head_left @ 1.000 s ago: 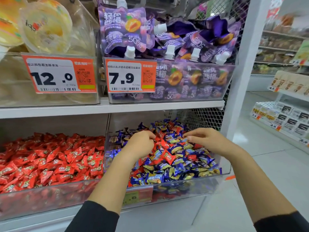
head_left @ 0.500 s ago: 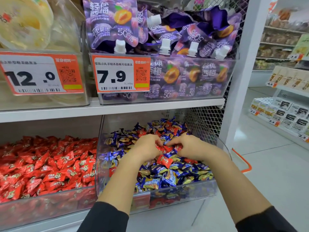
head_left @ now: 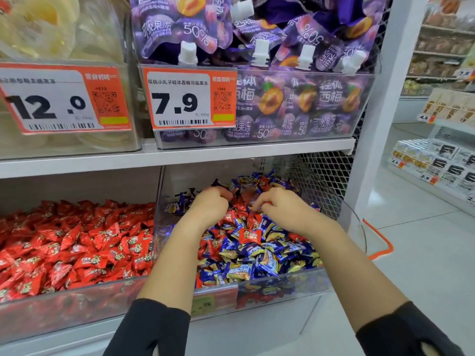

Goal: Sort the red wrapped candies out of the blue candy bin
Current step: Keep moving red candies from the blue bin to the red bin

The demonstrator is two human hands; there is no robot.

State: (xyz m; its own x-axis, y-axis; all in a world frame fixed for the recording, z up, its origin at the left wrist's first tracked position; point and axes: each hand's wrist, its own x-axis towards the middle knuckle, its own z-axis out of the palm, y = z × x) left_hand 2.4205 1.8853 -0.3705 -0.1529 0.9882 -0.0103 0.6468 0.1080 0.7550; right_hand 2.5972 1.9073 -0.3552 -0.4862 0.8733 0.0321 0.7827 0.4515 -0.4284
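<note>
**Red ones hiding in the blue bin, both hands in the pile**

Starting at the front edge of the blue candy bin [head_left: 282, 281]: mostly blue and yellow wrappers here, with some red showing low behind the front wall near the price label. A bit further in sits the easiest target, a red wrapped candy [head_left: 249, 236] lying face up on top of the heap, long axis running left to right, twisted ends pointing at the bin's side walls. It's between my forearms, toward me from both hands, slightly closer to my right hand [head_left: 280, 208]. Further back, both hands are curled down into a cluster of red pieces mid-bin. My right fingertips look pinched on something red; my left hand [head_left: 209, 205] is curled, and I can't tell what it holds. The red bin [head_left: 64, 301] is just left, sharing a wall.
</note>
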